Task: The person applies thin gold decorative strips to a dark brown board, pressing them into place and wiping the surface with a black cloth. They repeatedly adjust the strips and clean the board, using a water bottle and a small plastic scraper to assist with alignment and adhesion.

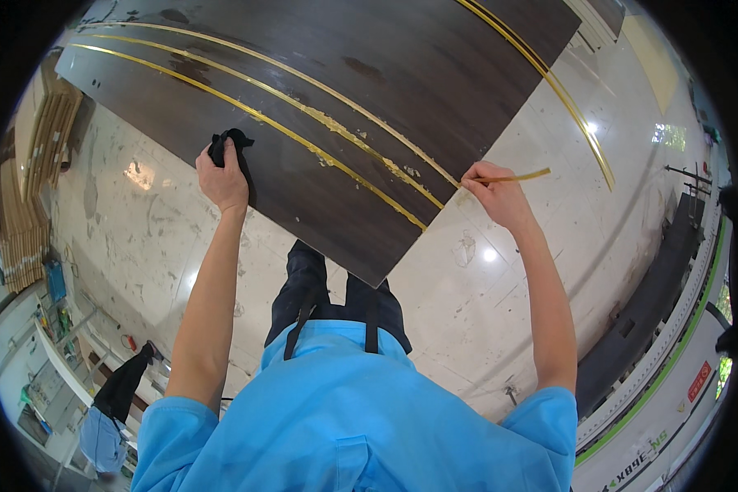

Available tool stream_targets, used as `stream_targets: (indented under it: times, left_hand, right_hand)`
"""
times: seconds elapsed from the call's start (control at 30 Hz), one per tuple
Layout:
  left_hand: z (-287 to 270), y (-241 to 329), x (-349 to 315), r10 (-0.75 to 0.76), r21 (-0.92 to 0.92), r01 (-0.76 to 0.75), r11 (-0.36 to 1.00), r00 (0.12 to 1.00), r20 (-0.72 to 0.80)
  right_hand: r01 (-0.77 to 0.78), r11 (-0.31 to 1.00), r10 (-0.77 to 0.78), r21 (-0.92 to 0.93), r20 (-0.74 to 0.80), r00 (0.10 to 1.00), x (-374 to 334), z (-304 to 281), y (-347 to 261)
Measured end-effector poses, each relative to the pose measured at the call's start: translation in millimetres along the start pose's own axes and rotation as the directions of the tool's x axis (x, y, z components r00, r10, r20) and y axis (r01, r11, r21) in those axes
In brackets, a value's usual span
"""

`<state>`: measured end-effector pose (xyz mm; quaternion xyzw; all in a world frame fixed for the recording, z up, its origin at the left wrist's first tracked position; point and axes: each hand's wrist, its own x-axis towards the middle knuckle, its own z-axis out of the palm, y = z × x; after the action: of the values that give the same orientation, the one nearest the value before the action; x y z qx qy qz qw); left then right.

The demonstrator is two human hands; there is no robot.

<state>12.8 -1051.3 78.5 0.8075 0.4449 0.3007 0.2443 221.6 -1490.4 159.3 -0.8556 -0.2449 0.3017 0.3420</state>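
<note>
In front of me lies a large dark brown panel (328, 197) with several narrow gold and pale lines along it. My left hand (223, 182) is closed around a bunched black cloth (234, 141) at the panel's near left edge. At the right edge, my right hand (498, 195) pinches a thin gold-brown strip (533, 175), whose free end points right. That hand is at the end of the pale line (361, 108); whether the strip joins that line is hidden by the fingers. Crumbly yellowish residue (332, 125) clings along the two nearer gold lines (353, 173).
Long loose gold strips (578, 115) overhang the panel's far right edge. Folded cardboard (25, 213) is stacked at left. A white and green machine (672, 410) stands at right. At lower left, a person in dark trousers (121, 389) is beside a cluttered workbench (57, 361).
</note>
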Motion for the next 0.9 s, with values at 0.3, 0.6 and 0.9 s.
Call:
stream_targets:
  times: [0.3, 0.6, 0.9]
  left_hand:
    - [-1, 4, -1, -0.029, 0.006, 0.029, 1.0, 1.0, 0.004]
    - [1, 2, 1, -0.003, 0.018, 0.003, 1.0, 1.0, 0.006]
    - [-2, 4, 1, -0.018, -0.01, 0.019, 1.0, 0.999, 0.036]
  right_hand:
    - [-0.33, 0.915, 0.357, 0.234, -0.085, 0.93, -5, 17, 5]
    - [-0.312, 0.786, 0.43, 0.534, -0.108, 0.896, -8, 34, 7]
    - [-0.174, 0.682, 0.466, 0.71, -0.238, 0.852, -21, 28, 8]
